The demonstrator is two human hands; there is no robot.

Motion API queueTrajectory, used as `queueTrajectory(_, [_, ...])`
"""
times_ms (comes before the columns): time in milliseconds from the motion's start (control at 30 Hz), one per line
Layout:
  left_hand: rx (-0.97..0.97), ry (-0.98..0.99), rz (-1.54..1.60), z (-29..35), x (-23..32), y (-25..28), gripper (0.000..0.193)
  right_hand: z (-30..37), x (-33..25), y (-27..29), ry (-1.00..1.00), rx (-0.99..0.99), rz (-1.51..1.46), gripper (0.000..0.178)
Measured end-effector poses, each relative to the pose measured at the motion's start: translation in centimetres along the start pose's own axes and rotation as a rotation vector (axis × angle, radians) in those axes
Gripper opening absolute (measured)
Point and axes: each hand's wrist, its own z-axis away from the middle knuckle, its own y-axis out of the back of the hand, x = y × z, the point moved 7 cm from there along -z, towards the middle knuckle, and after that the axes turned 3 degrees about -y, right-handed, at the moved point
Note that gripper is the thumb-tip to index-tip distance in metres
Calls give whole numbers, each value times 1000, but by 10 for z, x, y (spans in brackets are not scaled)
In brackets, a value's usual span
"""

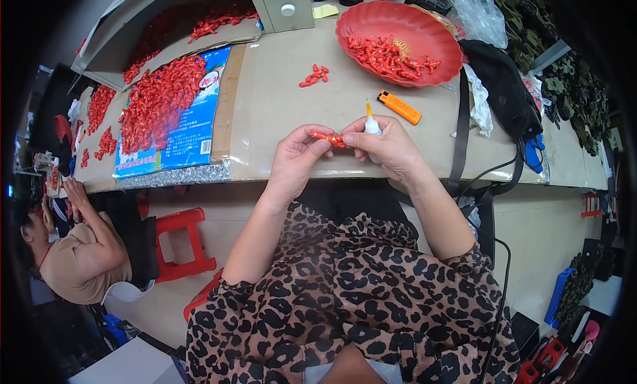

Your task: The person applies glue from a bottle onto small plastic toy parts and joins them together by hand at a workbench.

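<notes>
Near the table's front edge, both my hands meet at a small, shiny red ornament (328, 139) with light spots. My left hand (298, 152) pinches one end of it between thumb and fingertips. The other end is between the thumb and fingers of my right hand (388, 145). That hand also has a small white squeeze bottle (372, 126) with a yellow nozzle tucked among its fingers, tip upward; its lower part is mostly covered. Just beyond my right hand lies an orange lighter (399, 107). A little pile of similar red pieces (314, 76) rests farther back.
A red scalloped bowl (424, 79) holds many red pieces. To the left, a heap of them (159, 102) covers a blue printed cardboard sheet (192, 148). A black bag (507, 92) lies at right, its strap crossing the table edge. Another person (86, 251) sits at left beside a red stool (182, 245).
</notes>
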Motion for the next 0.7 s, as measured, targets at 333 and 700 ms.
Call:
queueTrajectory(333, [26,11,29,0,0,3,14,3,-11,1,172,88,275,13])
queueTrajectory(700, [34,29,42,-1,-1,2,15,3,-7,2,97,50,116,12])
